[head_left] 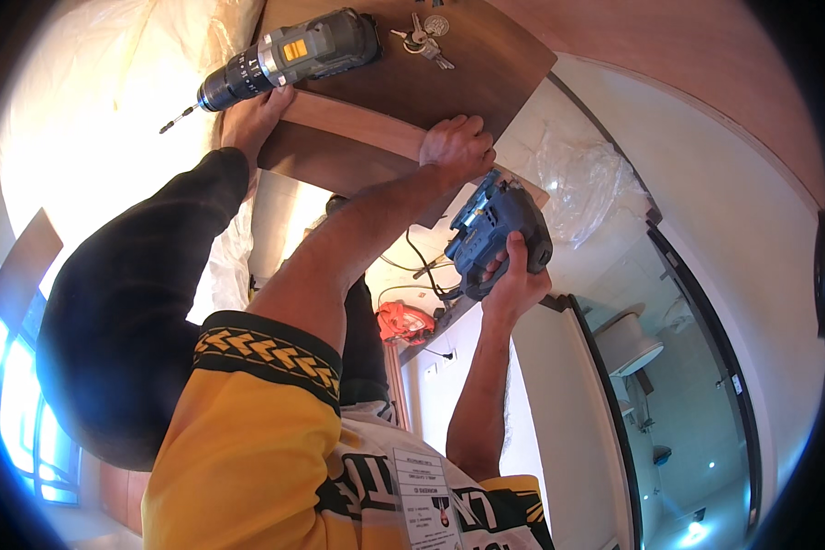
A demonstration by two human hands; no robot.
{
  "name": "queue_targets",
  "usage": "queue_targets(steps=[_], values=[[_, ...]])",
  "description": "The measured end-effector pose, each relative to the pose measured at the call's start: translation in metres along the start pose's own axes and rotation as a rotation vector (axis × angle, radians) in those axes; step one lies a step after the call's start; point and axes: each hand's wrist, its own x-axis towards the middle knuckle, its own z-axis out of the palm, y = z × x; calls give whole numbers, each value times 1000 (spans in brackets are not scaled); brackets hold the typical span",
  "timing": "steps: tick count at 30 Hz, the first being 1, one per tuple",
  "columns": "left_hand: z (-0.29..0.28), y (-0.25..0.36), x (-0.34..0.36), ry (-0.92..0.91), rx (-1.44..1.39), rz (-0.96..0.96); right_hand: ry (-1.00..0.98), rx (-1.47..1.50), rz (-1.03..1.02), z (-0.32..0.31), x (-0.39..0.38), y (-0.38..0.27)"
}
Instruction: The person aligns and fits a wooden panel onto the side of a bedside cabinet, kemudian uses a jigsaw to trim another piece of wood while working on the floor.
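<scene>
My left hand (pixel 458 147) is closed over the end of a narrow light-brown wooden strip (pixel 362 124), pressing it onto a dark brown board (pixel 504 69). My right hand (pixel 515 280) grips a blue and black jigsaw (pixel 500 234). The jigsaw's front is up against the end of the strip, just below my left hand; its blade is hidden. A bare foot (pixel 252 119) below a black trouser leg rests at the strip's other end. Close above that foot, a grey and black cordless drill (pixel 293 55) with a long bit lies on its side.
A bunch of keys (pixel 422 41) lies on the board's far part. Crumpled clear plastic (pixel 582 183) is on the floor at right, and plastic sheeting (pixel 119 82) hangs at left. Black cables and a red bag-like item (pixel 403 323) are below the board. A doorway opens onto a bathroom with a toilet (pixel 628 346).
</scene>
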Motion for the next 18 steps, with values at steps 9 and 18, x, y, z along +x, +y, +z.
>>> queue_targets(steps=[9,18], values=[[2,0,-1,21,-7,-1,7,-8,5,0,0,0],[4,-1,0,25,-6,-6,7,-10,-8,0,0,0]])
